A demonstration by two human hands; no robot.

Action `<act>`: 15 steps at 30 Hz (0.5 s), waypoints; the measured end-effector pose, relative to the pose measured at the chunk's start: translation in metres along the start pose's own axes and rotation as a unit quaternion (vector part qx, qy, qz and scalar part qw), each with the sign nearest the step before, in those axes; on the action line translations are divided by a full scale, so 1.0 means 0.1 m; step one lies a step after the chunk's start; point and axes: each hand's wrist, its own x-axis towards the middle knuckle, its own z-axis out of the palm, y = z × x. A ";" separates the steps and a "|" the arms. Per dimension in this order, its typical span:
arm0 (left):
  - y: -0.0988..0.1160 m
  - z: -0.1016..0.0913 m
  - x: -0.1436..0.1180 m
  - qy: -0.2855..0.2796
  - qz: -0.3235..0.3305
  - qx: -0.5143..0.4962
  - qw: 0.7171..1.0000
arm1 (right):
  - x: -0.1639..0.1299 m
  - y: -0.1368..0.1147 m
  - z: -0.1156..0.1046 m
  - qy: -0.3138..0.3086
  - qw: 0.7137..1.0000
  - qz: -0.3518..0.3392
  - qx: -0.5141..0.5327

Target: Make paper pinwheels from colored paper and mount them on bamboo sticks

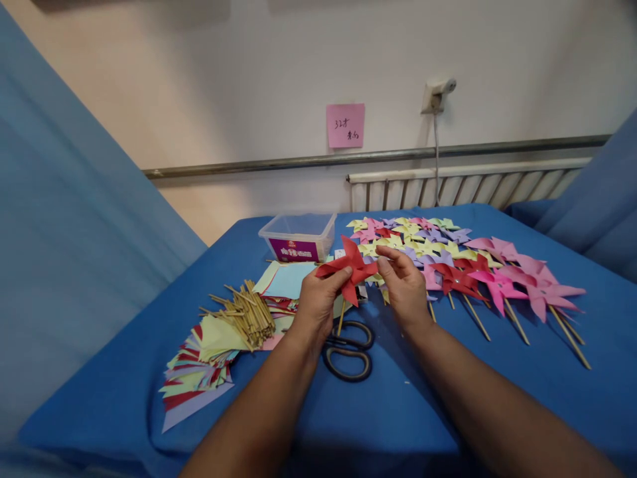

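Observation:
A red paper pinwheel (354,265) on a thin wooden stick (342,317) is held up over the table. My left hand (318,295) is closed on it, thumb across the front near the centre. At the right-hand vane, the thumb and forefinger of my right hand (405,285) come together on the tip. Below the pinwheel lies a pair of scissors (351,377) with black handles, the blades hidden. A small box behind the pinwheel is mostly covered by it.
Left of my hands are a bundle of wooden sticks (251,315), fanned coloured paper (199,372) and stacked sheets (286,280). Behind them stands a clear plastic tub (298,229). Several finished pinwheels (540,285) cover the right of the blue-clothed table (368,425). Blue curtains (74,199) flank it.

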 end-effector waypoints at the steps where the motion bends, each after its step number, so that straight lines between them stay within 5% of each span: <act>1: -0.01 0.00 0.00 0.007 0.013 0.018 1.000 | 0.00 0.00 -0.01 0.001 0.998 -0.044 -0.041; 5: -0.03 0.00 0.03 0.026 0.041 0.080 0.996 | -0.02 0.01 0.00 -0.038 0.981 -0.149 -0.120; 15: -0.07 -0.02 0.04 0.012 0.044 0.082 0.996 | -0.03 0.06 0.01 -0.006 0.979 -0.150 -0.137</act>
